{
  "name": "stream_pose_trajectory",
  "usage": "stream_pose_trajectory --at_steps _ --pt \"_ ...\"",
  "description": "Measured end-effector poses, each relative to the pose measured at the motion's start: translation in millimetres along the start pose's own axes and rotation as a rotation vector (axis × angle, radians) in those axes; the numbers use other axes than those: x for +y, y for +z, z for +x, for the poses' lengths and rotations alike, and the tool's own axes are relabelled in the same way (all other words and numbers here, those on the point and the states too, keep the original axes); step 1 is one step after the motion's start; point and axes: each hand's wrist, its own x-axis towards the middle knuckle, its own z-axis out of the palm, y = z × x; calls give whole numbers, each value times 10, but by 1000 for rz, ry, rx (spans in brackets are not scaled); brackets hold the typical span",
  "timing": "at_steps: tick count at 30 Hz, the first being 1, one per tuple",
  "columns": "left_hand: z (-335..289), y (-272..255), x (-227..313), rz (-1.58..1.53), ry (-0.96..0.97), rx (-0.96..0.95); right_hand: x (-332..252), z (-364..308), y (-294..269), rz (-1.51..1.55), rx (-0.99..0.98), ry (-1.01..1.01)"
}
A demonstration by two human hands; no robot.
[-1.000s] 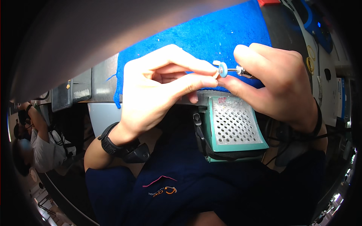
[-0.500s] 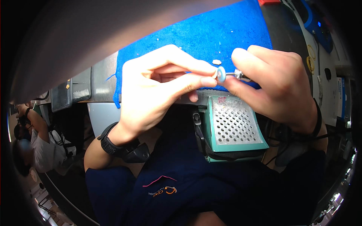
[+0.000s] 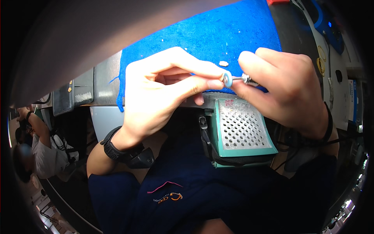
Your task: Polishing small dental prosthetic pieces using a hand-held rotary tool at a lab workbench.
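Note:
My left hand (image 3: 163, 87) is closed, thumb and forefinger pinched on a tiny pale piece that the fingertips nearly hide. Against those fingertips stands a light-blue disc-shaped polishing wheel (image 3: 228, 79), seen almost edge-on. Its thin metal shank runs into the silver tip of a rotary handpiece (image 3: 247, 79). My right hand (image 3: 282, 87) wraps round that handpiece, so most of its body is hidden. Just beyond the wheel, a small whitish tooth-shaped piece (image 3: 223, 63) lies on a blue cloth (image 3: 218, 35).
Below my hands sits a green box with a perforated metal top (image 3: 244, 130). A dark tray (image 3: 83, 91) is at the left, and yellow rings (image 3: 320, 66) lie at the right. A blurred shape covers the upper left. Another person (image 3: 50, 152) sits far left.
The wheel has turned slightly against the left fingertips, and the handpiece tip has shifted a little. Both hands keep nearly the same place and grip.

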Motion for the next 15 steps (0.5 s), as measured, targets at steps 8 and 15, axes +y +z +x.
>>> stream_pose_trajectory --at_steps 8,15 --pt "3 -19 -6 9 5 -11 39 12 -7 -19 38 -14" --pt "0 -16 9 16 -13 -12 19 -1 31 -17 69 -12"
